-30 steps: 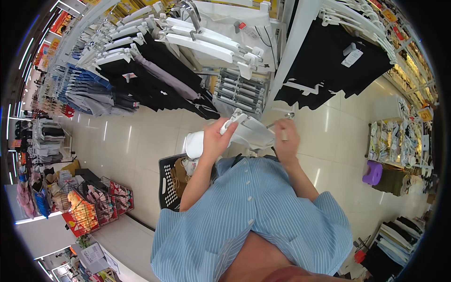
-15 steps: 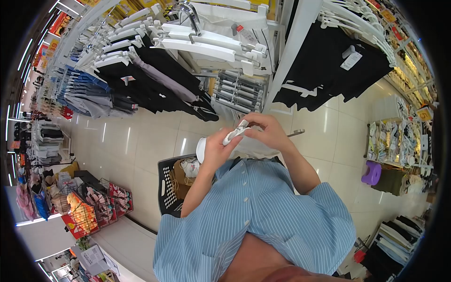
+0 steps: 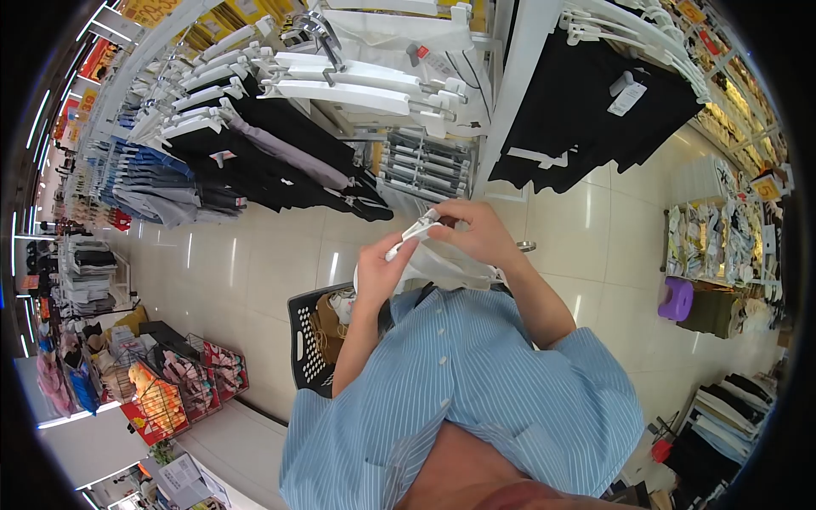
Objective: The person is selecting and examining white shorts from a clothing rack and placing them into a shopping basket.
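Observation:
Both hands are raised in front of my striped blue shirt, gripping a white clip hanger (image 3: pixel 415 235) held at a slant. My left hand (image 3: pixel 380 268) is closed around its lower left end. At the upper right end, my right hand (image 3: pixel 478 234) pinches the clip area with bent fingers. A white garment (image 3: pixel 433 265) hangs below the hands, close to my waist; its exact kind cannot be made out. Just right of my right wrist a small metal piece (image 3: pixel 527 246) sticks out, perhaps a hook.
A black basket (image 3: pixel 297 327) with a brown item stands at my left. Ahead are racks of black trousers (image 3: pixel 280 174) and black garments (image 3: pixel 586 110) on white hangers. Grey hangers (image 3: pixel 425 166) fill a holder between them. A purple stool (image 3: pixel 676 299) is at right.
The hanger and my hands have shifted slightly left, and more of the white garment now shows spread below them. The view has turned a little.

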Demonstrator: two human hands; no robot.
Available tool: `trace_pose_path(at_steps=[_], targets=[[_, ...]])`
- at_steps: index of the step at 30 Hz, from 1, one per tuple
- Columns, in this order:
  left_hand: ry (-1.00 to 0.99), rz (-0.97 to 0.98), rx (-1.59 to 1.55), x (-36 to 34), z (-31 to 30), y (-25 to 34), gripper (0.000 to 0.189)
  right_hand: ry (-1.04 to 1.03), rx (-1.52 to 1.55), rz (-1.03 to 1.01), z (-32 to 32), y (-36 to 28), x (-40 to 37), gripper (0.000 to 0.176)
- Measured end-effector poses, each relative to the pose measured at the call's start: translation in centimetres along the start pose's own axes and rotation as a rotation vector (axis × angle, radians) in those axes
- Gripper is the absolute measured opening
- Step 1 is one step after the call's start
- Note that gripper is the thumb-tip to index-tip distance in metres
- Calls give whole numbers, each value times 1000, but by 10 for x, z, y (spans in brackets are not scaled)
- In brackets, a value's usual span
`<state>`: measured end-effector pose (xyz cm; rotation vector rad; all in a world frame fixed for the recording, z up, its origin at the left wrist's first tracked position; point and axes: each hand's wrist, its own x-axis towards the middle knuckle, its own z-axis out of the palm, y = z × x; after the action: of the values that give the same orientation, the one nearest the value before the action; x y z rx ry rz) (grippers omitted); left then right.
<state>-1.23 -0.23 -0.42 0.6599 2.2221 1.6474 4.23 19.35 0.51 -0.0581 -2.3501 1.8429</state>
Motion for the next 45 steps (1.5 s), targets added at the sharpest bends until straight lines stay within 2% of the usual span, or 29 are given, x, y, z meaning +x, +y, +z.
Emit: trace_pose_path(at_steps=[4,6,8,10,12,14,17,20,23,26,29,33,36,39,41,44,45], targets=[[-110,-82,140,-7,-1,-9,19,-148,63,55,-2,0,-1,31],[-35,-96,35,-11,2,-13,19,-151,68,49,2,0,1,29],[103,-106,-45,-13,4,-18,18,215,-28,-189,24,-8,-1,25],[312,-114,-96,-13,2,-23,18,463,-147,-346,28,-4,-9,25],[459,-173,-203,-12,-16,-36,25,588,-278,-407,15,25,-33,26],[504,-234,-514,-13,-32,-34,31,719,-256,-189,8,47,-50,40],[456,-132,-686,-16,-46,-40,35,768,-509,-62,0,70,-51,45],[518,-160,-742,-14,-39,-41,36,407,603,308,1,78,-51,42],[537,-177,-777,-11,-38,-37,37,372,538,397,-3,69,-48,39],[532,-171,-810,-8,-41,-37,38,232,662,398,-19,72,-49,33],[568,-246,-839,-9,-41,-36,38,249,552,352,-16,82,-53,26],[572,-277,-842,-5,-45,-44,40,291,616,292,-15,79,-55,24],[532,-243,-819,-10,-49,-51,45,320,579,41,-18,67,-50,24],[487,-186,-774,-14,-42,-44,52,352,495,-34,-25,54,-43,27],[418,-175,-725,-17,-41,-45,55,347,546,-132,-29,37,-33,29],[472,-176,-547,-22,-36,-78,51,431,511,-245,-21,-13,-28,34],[446,-211,-565,-25,-37,-68,48,475,480,-283,-17,-29,-23,36]])
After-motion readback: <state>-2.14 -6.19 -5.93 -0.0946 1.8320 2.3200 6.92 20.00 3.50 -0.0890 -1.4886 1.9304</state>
